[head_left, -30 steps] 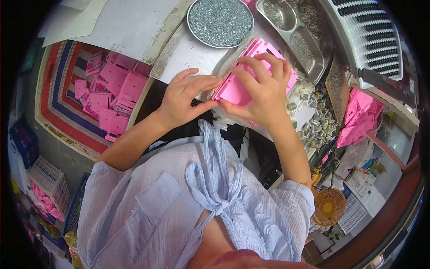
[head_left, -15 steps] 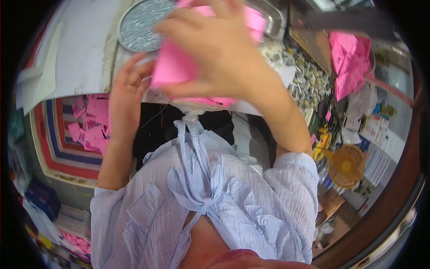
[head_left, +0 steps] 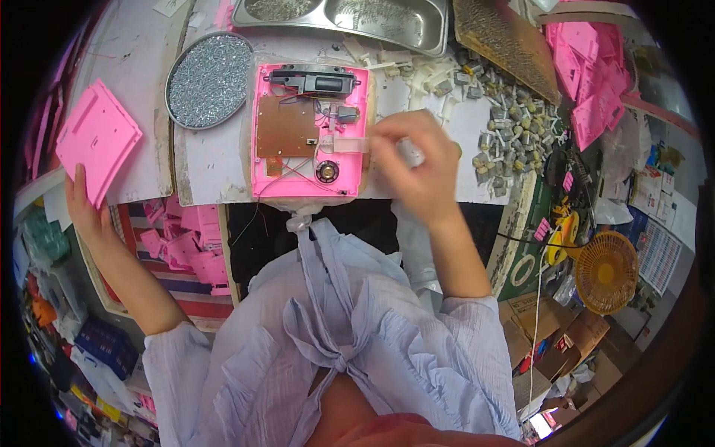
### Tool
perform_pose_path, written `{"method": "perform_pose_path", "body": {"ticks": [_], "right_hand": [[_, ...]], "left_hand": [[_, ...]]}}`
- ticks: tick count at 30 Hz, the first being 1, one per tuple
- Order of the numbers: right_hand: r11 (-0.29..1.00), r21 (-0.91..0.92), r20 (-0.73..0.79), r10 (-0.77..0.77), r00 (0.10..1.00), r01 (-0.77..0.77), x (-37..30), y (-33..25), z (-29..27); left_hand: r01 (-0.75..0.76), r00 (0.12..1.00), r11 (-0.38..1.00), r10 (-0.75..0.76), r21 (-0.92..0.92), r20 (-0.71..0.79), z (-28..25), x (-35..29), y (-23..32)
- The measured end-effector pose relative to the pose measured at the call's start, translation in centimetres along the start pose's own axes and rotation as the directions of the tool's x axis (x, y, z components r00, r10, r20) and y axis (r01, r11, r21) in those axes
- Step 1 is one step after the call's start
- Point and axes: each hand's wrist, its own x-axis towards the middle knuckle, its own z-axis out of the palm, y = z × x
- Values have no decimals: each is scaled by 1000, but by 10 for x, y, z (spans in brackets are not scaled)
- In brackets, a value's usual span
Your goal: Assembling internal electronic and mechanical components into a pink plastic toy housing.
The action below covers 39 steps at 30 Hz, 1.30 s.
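At the far left my left hand grips a flat pink plastic panel by its near edge, fingers behind it. In front of me lies an open pink plastic casing. It holds a brown circuit board, a black battery holder, a small round speaker, thin wires and a whitish strip. My right hand is blurred just right of the casing, its fingertips close to that strip. Whether they touch or pinch anything cannot be made out.
A round tray of small screws stands left of the casing, a metal divided tray behind it. Small gearbox-like parts are heaped to the right. Pink pieces fill a striped-cloth-lined drawer; more pink panels and an orange basket sit at right.
The pink panel has gone from my right hand over the middle to my left hand at far left. My right hand has drawn back toward me, and the open casing now shows.
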Motion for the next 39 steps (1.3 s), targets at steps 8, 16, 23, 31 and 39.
{"method": "perform_pose_path", "body": {"ticks": [8,16,23,31,39], "right_hand": [[987,-161,339,30,940,26,43,24,2],[969,-204,461,224,859,-143,59,15,-3],[954,3,442,267,856,-299,53,26,-6],[950,-69,446,303,842,-305,58,20,-3],[946,-126,478,322,817,-299,66,16,-2]], "left_hand": [[120,992,983,-112,142,-62,-42,53,-36],[90,995,890,-58,446,-85,-30,46,-38],[-140,979,493,200,859,45,-36,43,-35],[15,1000,471,-27,882,-2,-5,13,2],[-2,999,487,-39,873,24,-1,6,-1]]}}
